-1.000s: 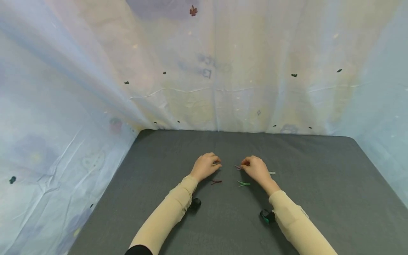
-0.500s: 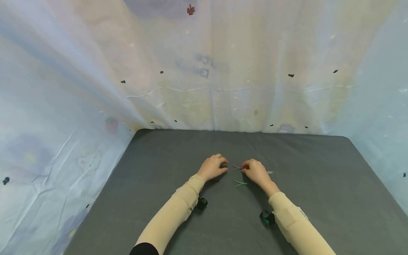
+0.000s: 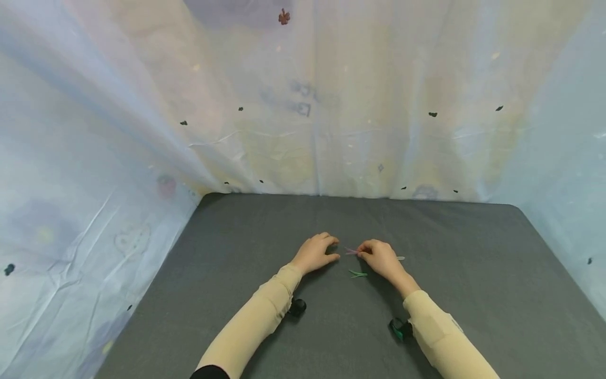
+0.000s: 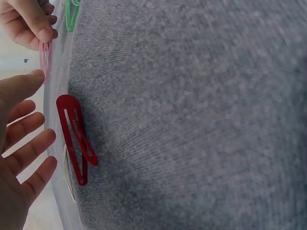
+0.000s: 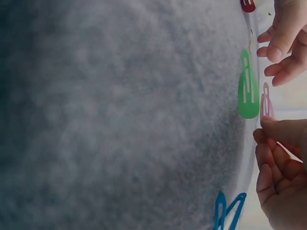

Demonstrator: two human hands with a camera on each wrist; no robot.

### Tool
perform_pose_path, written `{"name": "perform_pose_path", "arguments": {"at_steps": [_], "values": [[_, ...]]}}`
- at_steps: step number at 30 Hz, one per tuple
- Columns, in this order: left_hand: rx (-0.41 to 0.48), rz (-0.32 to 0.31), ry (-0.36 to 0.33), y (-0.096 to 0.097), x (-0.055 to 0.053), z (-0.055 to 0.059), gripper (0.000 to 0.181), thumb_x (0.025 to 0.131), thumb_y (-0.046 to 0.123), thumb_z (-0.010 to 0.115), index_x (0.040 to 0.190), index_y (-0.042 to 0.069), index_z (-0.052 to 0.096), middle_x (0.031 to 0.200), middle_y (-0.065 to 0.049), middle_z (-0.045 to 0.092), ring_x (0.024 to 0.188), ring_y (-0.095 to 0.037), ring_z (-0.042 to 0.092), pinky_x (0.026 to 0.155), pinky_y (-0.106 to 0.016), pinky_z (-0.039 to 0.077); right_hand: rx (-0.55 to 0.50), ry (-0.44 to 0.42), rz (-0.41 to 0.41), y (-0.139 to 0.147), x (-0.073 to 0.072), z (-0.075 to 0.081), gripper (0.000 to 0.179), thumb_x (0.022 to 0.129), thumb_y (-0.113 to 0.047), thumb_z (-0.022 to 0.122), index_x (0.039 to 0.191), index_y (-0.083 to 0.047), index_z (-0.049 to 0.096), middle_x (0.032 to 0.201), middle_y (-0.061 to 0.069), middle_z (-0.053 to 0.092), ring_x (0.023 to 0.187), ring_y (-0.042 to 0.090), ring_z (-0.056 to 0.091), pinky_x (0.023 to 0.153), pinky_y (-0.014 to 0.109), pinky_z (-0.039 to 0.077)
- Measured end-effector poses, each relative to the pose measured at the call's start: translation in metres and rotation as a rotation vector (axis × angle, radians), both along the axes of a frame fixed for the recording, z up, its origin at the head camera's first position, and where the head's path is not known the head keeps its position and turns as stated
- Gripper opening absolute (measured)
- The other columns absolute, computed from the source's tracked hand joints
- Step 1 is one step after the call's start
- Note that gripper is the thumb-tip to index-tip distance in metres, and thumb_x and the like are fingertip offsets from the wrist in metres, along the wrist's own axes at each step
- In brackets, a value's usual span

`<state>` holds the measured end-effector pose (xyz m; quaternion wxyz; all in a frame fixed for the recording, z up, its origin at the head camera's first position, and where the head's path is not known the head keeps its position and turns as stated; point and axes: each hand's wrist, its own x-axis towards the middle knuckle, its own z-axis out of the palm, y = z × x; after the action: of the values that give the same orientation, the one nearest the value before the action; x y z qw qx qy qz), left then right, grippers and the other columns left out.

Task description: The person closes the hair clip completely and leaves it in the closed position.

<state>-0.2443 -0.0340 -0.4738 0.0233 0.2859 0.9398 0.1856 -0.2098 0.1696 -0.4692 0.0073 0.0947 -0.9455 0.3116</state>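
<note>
My right hand (image 3: 382, 258) pinches a pink snap hair clip (image 5: 266, 103) between thumb and fingertips, its narrow end pointing at the other hand. My left hand (image 3: 314, 253) faces it with fingers spread and holds nothing. In the left wrist view, the left thumb tip overlaps the clip's free end. A red snap hair clip (image 4: 72, 139), sprung apart, lies beside the left hand; that hand and arm hide it in the head view. Between the arms lies a green snap hair clip (image 3: 358, 273), also sprung apart.
A blue snap hair clip (image 5: 229, 211) lies near the right hand in the right wrist view. A white loop-shaped piece (image 3: 401, 258) shows just behind the right hand. The grey cloth-covered table (image 3: 265, 221) meets a patterned curtain (image 3: 284, 168) at its far edge.
My left hand has moved right, closer to the right hand, and now covers the red hair clip in the head view. More of the pink clip shows beyond the right fingertips.
</note>
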Motion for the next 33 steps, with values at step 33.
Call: {"name": "perform_pose_path", "arguments": {"at_steps": [33], "values": [[0.166, 0.036, 0.196, -0.001, 0.005, 0.002, 0.013, 0.088, 0.035, 0.063, 0.082, 0.023, 0.064, 0.075, 0.010, 0.059, 0.061, -0.001, 0.049, 0.069, -0.024, 0.039, -0.100, 0.235, 0.018, -0.016, 0.006, 0.004, 0.004, 0.085, -0.017, 0.068, 0.084, -0.013, 0.069, 0.078, 0.001, 0.064, 0.062, 0.005, 0.051, 0.054, 0.020, 0.041]]}}
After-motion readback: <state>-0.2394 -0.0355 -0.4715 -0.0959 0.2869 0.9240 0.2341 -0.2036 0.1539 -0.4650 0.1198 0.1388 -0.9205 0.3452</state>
